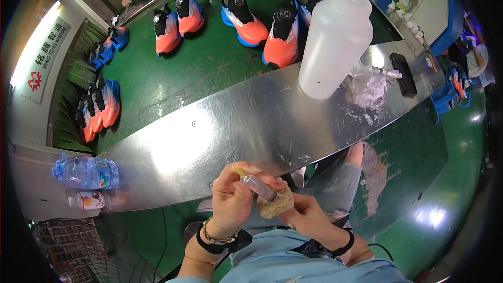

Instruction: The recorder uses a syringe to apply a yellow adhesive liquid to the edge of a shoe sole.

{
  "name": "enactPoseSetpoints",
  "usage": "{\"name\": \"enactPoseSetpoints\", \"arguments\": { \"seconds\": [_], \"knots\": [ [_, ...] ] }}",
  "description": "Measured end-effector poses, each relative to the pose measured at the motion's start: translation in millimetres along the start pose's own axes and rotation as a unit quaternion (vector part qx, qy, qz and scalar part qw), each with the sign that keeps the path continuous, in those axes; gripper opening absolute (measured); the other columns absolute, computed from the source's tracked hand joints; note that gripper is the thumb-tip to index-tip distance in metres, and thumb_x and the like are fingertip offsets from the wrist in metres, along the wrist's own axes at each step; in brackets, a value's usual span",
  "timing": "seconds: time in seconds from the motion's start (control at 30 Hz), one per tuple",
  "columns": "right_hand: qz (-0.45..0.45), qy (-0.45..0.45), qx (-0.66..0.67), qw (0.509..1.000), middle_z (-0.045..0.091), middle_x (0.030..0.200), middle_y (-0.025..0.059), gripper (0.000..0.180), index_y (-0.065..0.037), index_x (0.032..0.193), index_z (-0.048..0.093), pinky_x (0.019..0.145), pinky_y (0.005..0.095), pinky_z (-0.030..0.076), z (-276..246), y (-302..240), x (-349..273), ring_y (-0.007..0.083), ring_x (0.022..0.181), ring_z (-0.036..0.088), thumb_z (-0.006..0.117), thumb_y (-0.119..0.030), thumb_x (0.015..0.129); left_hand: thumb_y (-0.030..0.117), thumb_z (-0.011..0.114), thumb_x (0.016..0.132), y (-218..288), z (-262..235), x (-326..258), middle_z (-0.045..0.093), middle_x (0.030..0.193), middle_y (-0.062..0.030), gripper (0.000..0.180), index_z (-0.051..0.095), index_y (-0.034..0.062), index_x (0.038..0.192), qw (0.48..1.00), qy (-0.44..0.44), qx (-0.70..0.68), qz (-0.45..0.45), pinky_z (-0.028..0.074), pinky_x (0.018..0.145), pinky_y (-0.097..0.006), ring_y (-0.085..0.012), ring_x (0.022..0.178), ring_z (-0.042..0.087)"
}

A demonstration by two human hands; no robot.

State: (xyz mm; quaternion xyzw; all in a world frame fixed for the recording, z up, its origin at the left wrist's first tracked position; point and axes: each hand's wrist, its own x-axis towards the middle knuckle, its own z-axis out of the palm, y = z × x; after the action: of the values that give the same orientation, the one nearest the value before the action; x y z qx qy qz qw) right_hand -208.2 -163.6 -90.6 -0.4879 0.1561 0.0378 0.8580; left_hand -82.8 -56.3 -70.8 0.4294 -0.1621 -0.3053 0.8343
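My left hand point(230, 205) is closed on a small greyish, block-shaped tool point(258, 186) with a yellow end and a darker tip. That tip meets a tan, rough, rounded pad point(276, 207), which looks like crepe rubber or sponge. Fingers of my right hand point(310, 219) pinch the pad from its right side. Both hands are just off the near edge of a steel ledge point(236, 120), above my lap. The exact kind of the grey tool cannot be made out.
A large white plastic bottle point(335, 47) stands on the ledge, beside crumpled whitish scraps point(368, 86) and a black case point(402, 75). Beyond, coral-and-blue shoes point(283, 36) rest on a green surface point(157, 81). At left are a blue water jug point(89, 173) and a small bottle point(86, 200).
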Motion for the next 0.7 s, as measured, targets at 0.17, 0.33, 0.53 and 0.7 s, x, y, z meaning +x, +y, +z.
{"name": "enactPoseSetpoints", "arguments": {
  "seconds": [0.17,0.33,0.53,0.7],
  "knots": [
    [-0.046,-0.001,-0.081,0.996,0.055,0.101,0.0062,0.045,-0.005,0.125,0.045,0.071,0.0231,0.042,9.0,-9.5,-5.8,0.0116,0.084,0.052,0.059,-0.02,0.086,0.015,0.057,0.086,11.5,-1.5,0.6,0.064,0.094,-0.0193,0.03,0.055,-0.0018,0.111,0.987,-0.154,0.01,0.038,0.051,0.078,-0.04,-0.03,0.09,0.063],
    [-0.4,0.145,-0.404,0.81,0.038,0.128,0.0124,0.066,-0.019,0.132,0.036,0.093,0.0408,0.041,3.4,-4.5,5.9,0.0294,0.118,0.041,0.069,-0.018,0.075,0.007,0.064,0.077,25.7,1.9,1.1,0.067,0.084,-0.0169,0.026,0.061,-0.0047,0.101,0.949,-0.184,0.234,0.109,0.052,0.07,-0.023,-0.0243,0.082,0.066],
    [-0.534,0.122,-0.572,0.611,0.037,0.127,0.004,0.063,-0.044,0.12,0.04,0.091,0.0549,0.042,-9.6,2.1,7.6,0.0304,0.117,0.04,0.07,-0.019,0.071,0.008,0.065,0.075,35.6,11.4,0.7,0.068,0.082,-0.0129,0.022,0.064,-0.0011,0.095,0.931,-0.15,0.292,0.16,0.033,0.1,-0.044,-0.0229,0.082,0.067],
    [-0.507,0.084,-0.698,0.498,0.034,0.127,-0.0049,0.05,-0.035,0.12,0.042,0.095,0.0506,0.042,1.0,-1.8,14.0,0.0228,0.115,0.043,0.061,-0.017,0.078,0.007,0.065,0.073,39.3,18.4,3.7,0.069,0.083,-0.0085,0.018,0.067,0.0049,0.091,0.901,-0.145,0.373,0.167,0.012,0.108,-0.046,-0.0202,0.079,0.067]
  ]
}}
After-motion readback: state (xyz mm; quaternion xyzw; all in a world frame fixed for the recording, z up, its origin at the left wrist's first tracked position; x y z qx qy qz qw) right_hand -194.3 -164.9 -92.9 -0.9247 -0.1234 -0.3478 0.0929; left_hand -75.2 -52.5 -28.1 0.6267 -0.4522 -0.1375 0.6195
